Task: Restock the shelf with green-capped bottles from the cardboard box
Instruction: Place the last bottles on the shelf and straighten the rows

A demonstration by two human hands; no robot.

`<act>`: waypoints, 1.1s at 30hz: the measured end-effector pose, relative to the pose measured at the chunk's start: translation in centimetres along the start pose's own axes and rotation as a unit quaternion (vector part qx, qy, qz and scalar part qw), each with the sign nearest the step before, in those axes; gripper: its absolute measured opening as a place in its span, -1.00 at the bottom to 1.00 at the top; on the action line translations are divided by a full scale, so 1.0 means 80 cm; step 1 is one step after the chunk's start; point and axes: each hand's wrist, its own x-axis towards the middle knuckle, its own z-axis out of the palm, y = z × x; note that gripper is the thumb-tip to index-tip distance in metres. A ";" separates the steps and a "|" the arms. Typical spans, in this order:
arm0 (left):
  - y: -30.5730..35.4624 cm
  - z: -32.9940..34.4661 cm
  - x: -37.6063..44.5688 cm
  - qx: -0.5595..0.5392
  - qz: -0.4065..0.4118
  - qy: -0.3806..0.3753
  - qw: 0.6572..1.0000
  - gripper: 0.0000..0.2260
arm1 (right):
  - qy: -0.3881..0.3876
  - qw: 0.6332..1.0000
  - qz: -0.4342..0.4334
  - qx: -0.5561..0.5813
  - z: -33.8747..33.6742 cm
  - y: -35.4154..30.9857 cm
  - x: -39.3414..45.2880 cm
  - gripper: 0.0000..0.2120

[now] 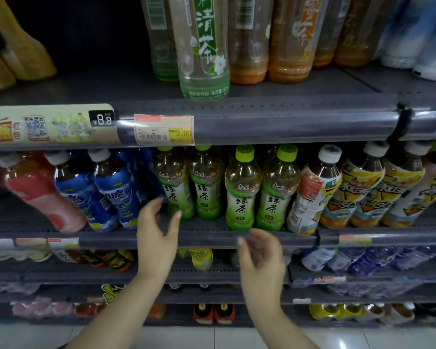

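Several green-capped tea bottles point(239, 190) with green labels stand in a row on the middle shelf point(207, 239); two sit further back at the left, two nearer the front edge at the right. My left hand point(159, 235) is raised in front of the shelf edge, fingers spread, just left of the leftmost green bottle point(175, 190) and holding nothing. My right hand point(261, 258) hovers below the shelf's front rail, fingers loosely curled and apart, also without anything in it. The cardboard box is out of view.
Blue-labelled bottles point(111, 195) and a pink one point(40, 192) stand left of the green row, yellow-labelled white-capped bottles point(358, 192) at the right. Large tea bottles point(204, 46) fill the shelf above. Lower shelves hold more drinks; tiled floor point(212, 336) lies below.
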 end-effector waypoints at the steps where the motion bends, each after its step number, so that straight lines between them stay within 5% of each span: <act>1: -0.004 -0.002 0.006 -0.011 -0.023 0.005 1.000 -0.51 | -0.044 0.999 -0.011 -0.007 0.013 -0.003 -0.007 -0.70; 5: -0.010 0.009 0.025 -0.037 -0.057 -0.035 0.997 -0.34 | -0.155 0.984 -0.060 -0.057 0.064 -0.025 -0.008 -0.42; 9: -0.020 0.022 0.045 -0.064 -0.061 -0.061 0.994 -0.29 | -0.154 0.981 -0.044 -0.107 0.103 -0.040 0.011 -0.27; 15: -0.017 0.035 0.060 0.020 -0.026 0.011 0.999 -0.41 | -0.069 0.986 -0.020 -0.151 0.137 -0.036 0.044 -0.29; 20: -0.023 0.031 0.067 0.022 0.004 -0.025 0.999 -0.54 | -0.008 0.981 -0.032 -0.189 0.150 -0.033 0.060 -0.42; 25: -0.027 0.024 0.073 0.046 0.013 -0.043 0.998 -0.52 | -0.008 0.983 -0.033 -0.180 0.151 -0.022 0.067 -0.54; 33: -0.020 0.010 0.058 0.077 0.015 -0.033 0.996 -0.54 | -0.058 0.932 -0.090 -0.346 0.140 -0.025 0.062 -0.60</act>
